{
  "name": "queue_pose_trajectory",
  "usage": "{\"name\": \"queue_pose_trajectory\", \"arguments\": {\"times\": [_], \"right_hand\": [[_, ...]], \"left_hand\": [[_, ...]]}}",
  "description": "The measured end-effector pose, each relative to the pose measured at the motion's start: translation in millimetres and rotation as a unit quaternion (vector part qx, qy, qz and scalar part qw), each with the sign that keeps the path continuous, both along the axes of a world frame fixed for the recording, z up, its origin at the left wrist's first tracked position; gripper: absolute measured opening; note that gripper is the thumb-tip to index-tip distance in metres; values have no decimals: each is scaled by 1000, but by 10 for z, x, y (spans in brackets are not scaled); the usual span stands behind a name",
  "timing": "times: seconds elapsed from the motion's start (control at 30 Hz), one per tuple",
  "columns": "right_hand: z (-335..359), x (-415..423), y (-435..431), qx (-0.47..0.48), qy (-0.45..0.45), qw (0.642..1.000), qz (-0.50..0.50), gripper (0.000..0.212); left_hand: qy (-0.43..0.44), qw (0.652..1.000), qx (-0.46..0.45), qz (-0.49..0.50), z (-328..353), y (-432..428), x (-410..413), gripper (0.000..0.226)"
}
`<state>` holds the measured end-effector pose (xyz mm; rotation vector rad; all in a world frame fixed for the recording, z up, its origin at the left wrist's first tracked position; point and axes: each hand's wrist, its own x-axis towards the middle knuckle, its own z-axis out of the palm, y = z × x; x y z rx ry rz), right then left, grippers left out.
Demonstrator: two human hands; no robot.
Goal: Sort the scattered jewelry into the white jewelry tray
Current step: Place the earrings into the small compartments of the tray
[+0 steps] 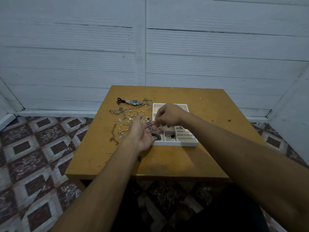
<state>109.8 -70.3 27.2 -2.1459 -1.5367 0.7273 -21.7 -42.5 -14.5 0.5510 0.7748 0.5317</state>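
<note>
My left hand [142, 133] lies palm up at the tray's left edge, cupping a silver chain [151, 128] with a dark piece at its near end. My right hand [168, 115] hovers over the white jewelry tray [175, 144], its fingertips pinching the chain's upper end. The tray holds small silver pieces [168, 137] in a front compartment and ring rolls at the right. Scattered jewelry lies left of the tray: a wristwatch [134, 102], a long chain [123, 110], gold hoops [133, 113], a gold bangle [124, 127] and a thin bracelet [113, 134].
The yellow wooden table [167, 161] stands against a white panelled wall. A black item [120, 101] lies beside the watch. Patterned tile floor surrounds the table. My forearms reach in from the near edge.
</note>
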Motion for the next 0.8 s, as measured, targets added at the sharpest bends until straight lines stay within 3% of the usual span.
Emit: {"name": "queue_pose_trajectory", "arguments": {"times": [0.8], "right_hand": [[-171,93,-136,6,17,999,-39,12]], "left_hand": [[24,999,39,11,-9,-19,38,65]]}}
